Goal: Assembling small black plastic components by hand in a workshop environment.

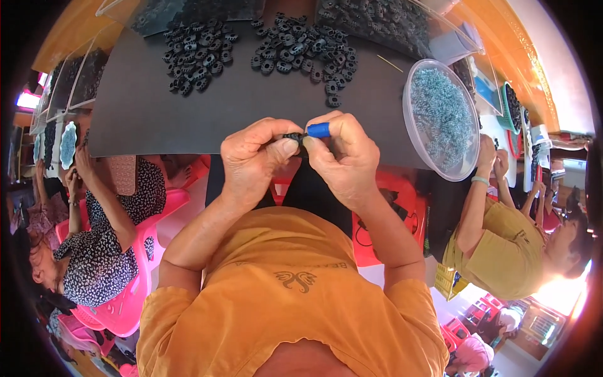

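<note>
Over the near edge of the dark table [188,113], both of my hands meet on one small black plastic clip piece [293,136]. My left hand [254,154] pinches it between thumb and index finger. My right hand [342,157] is closed at its other end, thumb against index finger; anything smaller between these fingertips is hidden. A blue wrap [318,130] covers the tip of my right index finger. Farther back lie two loose heaps of similar black pieces, a left heap [200,53] and a right heap [298,47].
A round clear tub [411,119] of tiny bluish coil springs stands at the table's right edge. Near it lies a thin yellowish stick [389,63]. Clear bins [377,25] of black pieces line the back. One person [103,239] sits at left, another [502,232] at right.
</note>
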`<action>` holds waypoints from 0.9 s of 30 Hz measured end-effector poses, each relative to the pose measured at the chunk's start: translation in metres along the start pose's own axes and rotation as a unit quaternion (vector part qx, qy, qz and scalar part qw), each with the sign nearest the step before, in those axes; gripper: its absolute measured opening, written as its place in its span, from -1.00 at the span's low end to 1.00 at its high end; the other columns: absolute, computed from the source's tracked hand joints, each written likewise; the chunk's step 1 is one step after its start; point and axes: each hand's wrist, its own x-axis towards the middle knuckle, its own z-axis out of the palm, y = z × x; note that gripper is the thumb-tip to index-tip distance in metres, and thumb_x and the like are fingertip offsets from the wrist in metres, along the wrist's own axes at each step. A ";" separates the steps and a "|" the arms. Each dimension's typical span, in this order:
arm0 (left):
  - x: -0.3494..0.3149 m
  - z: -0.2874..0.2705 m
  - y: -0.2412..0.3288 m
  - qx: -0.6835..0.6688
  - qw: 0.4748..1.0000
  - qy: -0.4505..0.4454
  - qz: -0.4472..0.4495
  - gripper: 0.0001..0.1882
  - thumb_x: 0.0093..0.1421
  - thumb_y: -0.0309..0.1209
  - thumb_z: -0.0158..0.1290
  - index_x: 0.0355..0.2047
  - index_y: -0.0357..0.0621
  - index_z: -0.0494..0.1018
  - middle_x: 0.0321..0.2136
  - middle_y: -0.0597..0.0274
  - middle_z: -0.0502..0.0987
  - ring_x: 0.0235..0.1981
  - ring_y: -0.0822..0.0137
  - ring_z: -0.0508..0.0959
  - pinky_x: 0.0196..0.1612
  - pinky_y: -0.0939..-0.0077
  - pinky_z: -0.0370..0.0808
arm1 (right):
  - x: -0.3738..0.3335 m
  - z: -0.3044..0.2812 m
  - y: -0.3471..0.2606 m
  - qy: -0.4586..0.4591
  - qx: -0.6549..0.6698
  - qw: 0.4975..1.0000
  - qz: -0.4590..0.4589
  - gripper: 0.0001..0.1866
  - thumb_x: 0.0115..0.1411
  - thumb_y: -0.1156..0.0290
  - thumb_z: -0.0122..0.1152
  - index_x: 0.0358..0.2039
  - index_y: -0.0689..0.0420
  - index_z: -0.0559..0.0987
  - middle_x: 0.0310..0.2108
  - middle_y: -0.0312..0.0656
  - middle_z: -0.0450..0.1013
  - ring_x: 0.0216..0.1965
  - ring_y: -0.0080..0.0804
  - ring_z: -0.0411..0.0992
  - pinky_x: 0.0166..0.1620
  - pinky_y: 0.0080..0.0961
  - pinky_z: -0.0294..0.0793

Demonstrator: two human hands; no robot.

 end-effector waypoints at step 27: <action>-0.007 -0.008 0.017 0.004 0.999 -0.041 -0.001 -0.83 0.07 -0.56 0.15 -0.29 -0.33 0.51 -0.51 0.29 0.50 -0.53 0.54 0.44 -0.43 0.69 0.41 | -0.005 0.012 -0.007 0.054 0.053 0.996 -0.046 -0.79 -0.04 0.77 0.17 -0.44 0.21 0.39 -0.46 -0.25 0.41 -0.52 -0.61 0.34 -0.53 -0.67 0.35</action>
